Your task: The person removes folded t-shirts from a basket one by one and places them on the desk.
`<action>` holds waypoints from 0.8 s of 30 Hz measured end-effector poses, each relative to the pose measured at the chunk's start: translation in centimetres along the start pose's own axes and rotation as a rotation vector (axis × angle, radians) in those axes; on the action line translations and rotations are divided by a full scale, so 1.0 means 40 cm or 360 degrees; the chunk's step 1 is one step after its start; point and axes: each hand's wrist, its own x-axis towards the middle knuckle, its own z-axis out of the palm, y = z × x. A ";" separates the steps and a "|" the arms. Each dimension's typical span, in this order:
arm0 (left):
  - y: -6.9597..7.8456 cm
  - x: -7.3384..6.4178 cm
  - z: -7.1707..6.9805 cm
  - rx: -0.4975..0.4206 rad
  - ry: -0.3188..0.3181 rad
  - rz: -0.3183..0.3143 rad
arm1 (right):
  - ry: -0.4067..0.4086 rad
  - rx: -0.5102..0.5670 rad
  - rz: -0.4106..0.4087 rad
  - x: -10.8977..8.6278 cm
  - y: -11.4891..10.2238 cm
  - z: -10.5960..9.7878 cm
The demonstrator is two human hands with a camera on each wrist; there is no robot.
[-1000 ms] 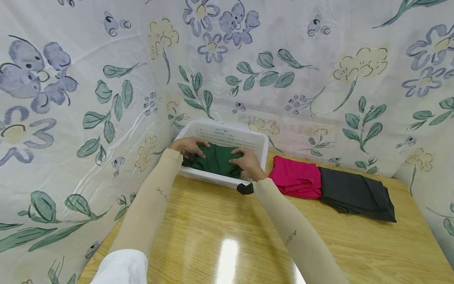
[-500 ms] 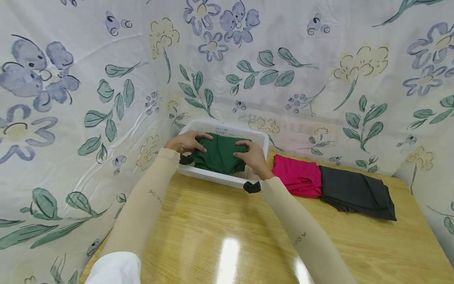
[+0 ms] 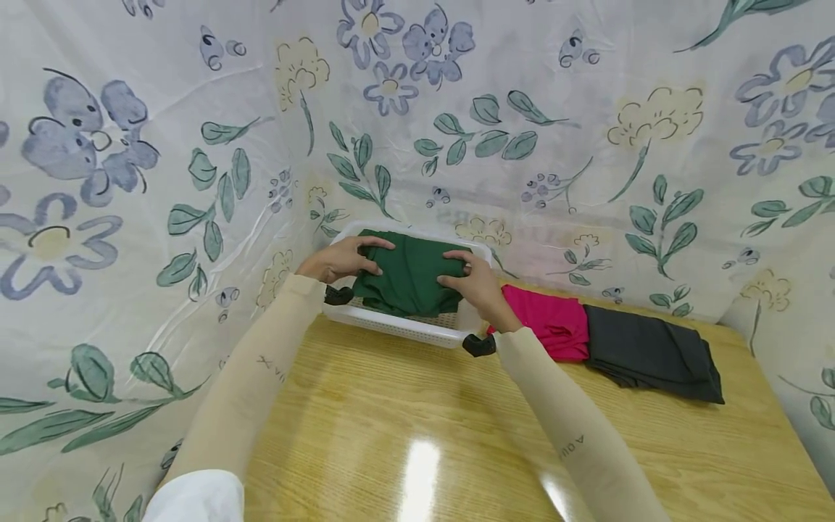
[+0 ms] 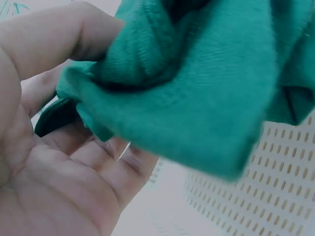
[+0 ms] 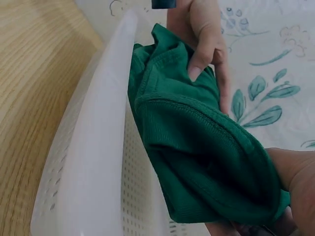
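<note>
A folded green garment (image 3: pixel 414 274) is held between both hands over the white perforated basket (image 3: pixel 398 325). My left hand (image 3: pixel 344 259) grips its left end, thumb on the near face; in the left wrist view the palm (image 4: pixel 59 182) lies under a loose fold. At the other end, my right hand (image 3: pixel 475 284) pinches the garment between thumb and fingers. The right wrist view has the garment (image 5: pixel 177 88) tilted beside the basket wall (image 5: pixel 98 142), its layered, seamed edge toward the camera. Lower fingers of the right hand are partly hidden behind the cloth.
Right of the basket lies a folded pink garment (image 3: pixel 544 324), with a folded dark grey garment (image 3: pixel 652 353) against it. All stand on a wooden table (image 3: pixel 365 406). Floral sheeting (image 3: pixel 424 167) hangs close behind and to the left.
The green garment has risen from low in the basket to about rim height, held by both hands. The right hand has shifted a little rightward and the garment appears larger.
</note>
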 end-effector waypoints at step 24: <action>0.075 -0.027 0.105 0.0041 0.0124 0.0271 | 0.0001 0.0111 -0.0048 -0.086 -0.006 -0.117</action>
